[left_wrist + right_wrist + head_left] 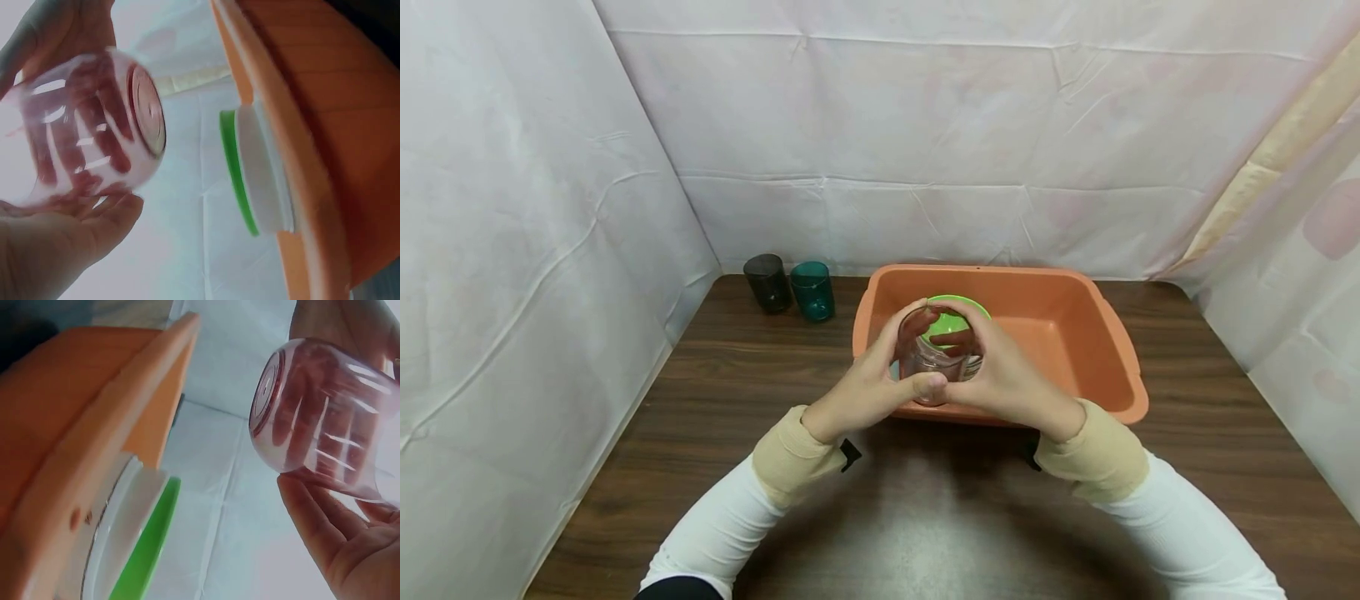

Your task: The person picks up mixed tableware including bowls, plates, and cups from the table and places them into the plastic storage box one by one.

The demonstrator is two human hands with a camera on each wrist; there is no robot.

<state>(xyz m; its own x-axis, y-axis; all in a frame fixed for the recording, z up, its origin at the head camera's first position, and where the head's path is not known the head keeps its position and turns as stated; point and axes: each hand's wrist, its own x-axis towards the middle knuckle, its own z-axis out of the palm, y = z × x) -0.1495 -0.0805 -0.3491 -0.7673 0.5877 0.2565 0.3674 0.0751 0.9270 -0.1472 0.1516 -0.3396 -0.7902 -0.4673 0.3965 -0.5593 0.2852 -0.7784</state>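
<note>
A clear pinkish cup [933, 360] is held up over the near edge of an orange basin [1075, 333]. My left hand [880, 375] grips it from the left, and my right hand [1000, 371] grips it from the right, thumbs at the near side. In the left wrist view, fingers show through the transparent wall of the cup [94, 125]. The right wrist view shows the round base of the cup [325, 419] above the basin's rim. Inside the basin, below and behind the cup, sits a bowl with a green inside [951, 300] and a white outside, resting on other white dishware.
Two cups stand at the back left of the wooden table [737, 375]: a dark grey cup [767, 283] and a teal cup [813, 292]. White sheeting [887, 125] hangs behind the table and along both sides.
</note>
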